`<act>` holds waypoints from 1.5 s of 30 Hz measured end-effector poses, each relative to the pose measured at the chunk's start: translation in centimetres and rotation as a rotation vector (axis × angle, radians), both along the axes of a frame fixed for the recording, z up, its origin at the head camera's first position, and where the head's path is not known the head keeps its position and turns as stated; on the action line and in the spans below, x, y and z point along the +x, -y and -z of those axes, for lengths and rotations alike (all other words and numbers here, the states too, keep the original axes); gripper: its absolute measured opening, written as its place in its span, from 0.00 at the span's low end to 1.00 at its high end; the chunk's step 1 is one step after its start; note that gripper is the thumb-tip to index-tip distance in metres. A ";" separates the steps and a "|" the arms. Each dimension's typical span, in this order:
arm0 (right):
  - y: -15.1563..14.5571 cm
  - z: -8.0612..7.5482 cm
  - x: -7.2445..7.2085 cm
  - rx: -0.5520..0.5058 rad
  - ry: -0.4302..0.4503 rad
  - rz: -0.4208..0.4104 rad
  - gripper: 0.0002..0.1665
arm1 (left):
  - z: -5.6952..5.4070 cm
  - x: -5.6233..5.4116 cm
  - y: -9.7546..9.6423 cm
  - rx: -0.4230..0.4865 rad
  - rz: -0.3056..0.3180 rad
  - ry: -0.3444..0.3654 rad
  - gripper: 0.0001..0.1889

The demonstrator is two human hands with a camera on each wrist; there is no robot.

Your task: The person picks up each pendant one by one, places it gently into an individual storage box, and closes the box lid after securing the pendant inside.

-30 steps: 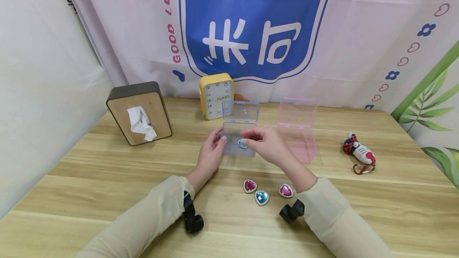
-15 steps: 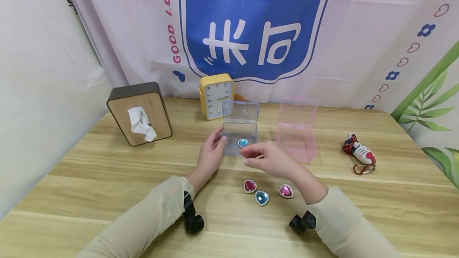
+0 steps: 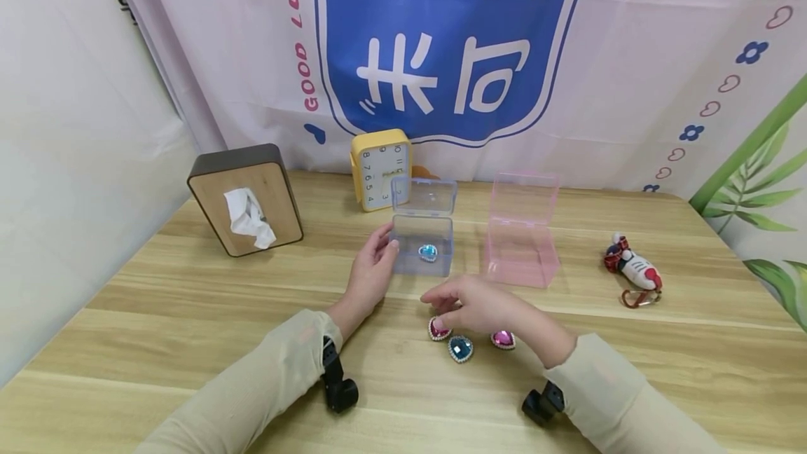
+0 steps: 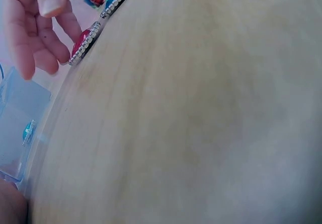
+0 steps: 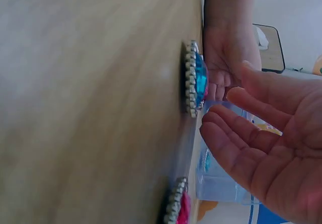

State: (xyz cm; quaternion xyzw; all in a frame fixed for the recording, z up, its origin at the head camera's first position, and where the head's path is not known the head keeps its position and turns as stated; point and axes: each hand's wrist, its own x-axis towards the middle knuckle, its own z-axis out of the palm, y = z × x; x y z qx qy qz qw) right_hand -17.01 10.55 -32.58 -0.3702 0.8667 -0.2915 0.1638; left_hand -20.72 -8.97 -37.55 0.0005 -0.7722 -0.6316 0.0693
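My left hand (image 3: 370,270) holds the left side of an open, clear blue plastic box (image 3: 441,266), fingers and thumb at its side wall. A light-blue heart-shaped gem (image 3: 428,252) with a silver beaded rim lies in the box. My right hand (image 3: 482,303) hovers over the loose gems, fingers bent and apart with nothing between them. Its thumb overlaps a dark-pink heart gem (image 3: 436,332) in the head view. Beside that gem lie a deeper-blue heart gem (image 3: 461,349) and a bright-pink one (image 3: 503,340), the latter partly covered by my right hand.
An open clear pink box (image 3: 520,265) stands right of the blue one. Behind are a yellow clock (image 3: 378,170) and, at the left, a tissue box (image 3: 246,205). A small plush keychain (image 3: 635,270) lies at the right on the wooden table (image 3: 189,342).
My right hand has let go of the light-blue heart gem in the blue box, then come back toward me over the loose gems. My left hand has stayed at the box.
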 end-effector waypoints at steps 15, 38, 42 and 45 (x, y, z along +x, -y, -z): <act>0.1 1.4 -0.7 -0.019 0.003 0.017 0.10 | -0.2 -0.4 0.0 -0.013 0.014 -0.019 0.22; 0.3 2.0 -1.0 -0.123 0.192 0.230 0.09 | 0.2 -0.3 -0.1 -0.012 -0.014 -0.030 0.21; 0.1 1.9 -1.1 -0.149 0.240 0.240 0.05 | 0.3 -0.2 -0.1 -0.009 -0.018 -0.040 0.21; -0.1 1.8 -1.1 -0.171 0.274 0.258 0.04 | 0.2 -0.1 -0.2 -0.010 -0.019 -0.047 0.21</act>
